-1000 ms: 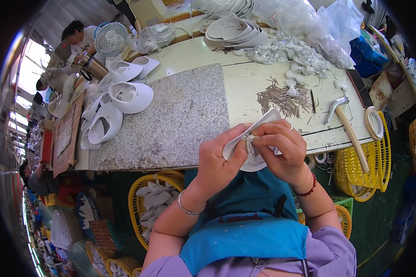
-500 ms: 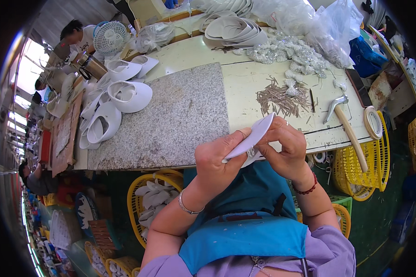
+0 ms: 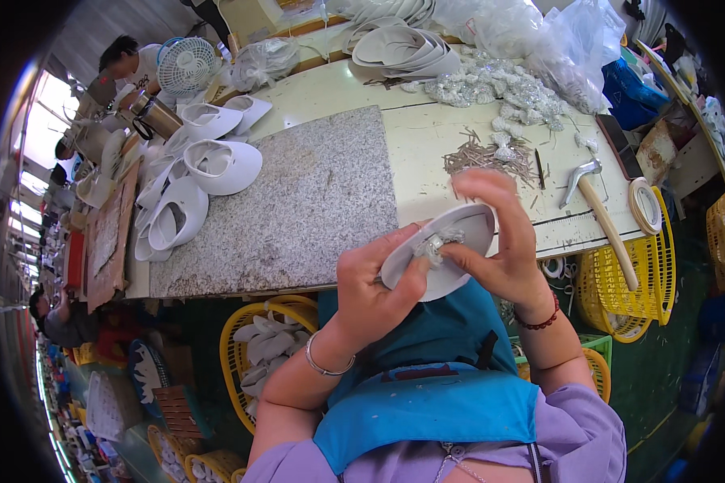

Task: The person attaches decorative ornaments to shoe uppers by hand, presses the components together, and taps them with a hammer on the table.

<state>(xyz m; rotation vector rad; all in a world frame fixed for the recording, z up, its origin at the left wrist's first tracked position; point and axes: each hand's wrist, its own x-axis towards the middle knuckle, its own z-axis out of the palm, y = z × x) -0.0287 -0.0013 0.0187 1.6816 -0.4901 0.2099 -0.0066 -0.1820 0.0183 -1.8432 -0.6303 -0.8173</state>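
Note:
My left hand (image 3: 379, 272) grips a white visor (image 3: 474, 229) by its near left edge, with the thumb and fingers closed on it. The visor is tilted so that its hollow side shows, and a small silvery bow (image 3: 433, 246) sits in the middle. My right hand (image 3: 503, 249) presses its thumb tip against the bow. Its other fingers are spread and raised past the visor's far right edge, smeared by motion. How the bow is fastened is hidden by my fingers.
More white visors (image 3: 221, 167) stand left of a grey stone slab (image 3: 298, 201). Glittery bows (image 3: 532, 92), brown sticks (image 3: 475, 157), a hammer (image 3: 596, 205) and a tape roll (image 3: 644, 205) lie on the right. Yellow baskets (image 3: 232, 358) stand below the table edge. People work at far left.
The visor has turned from edge-on to show its hollow side and the bow. My right hand's fingers have lifted off the rim and spread, while its thumb has come onto the bow.

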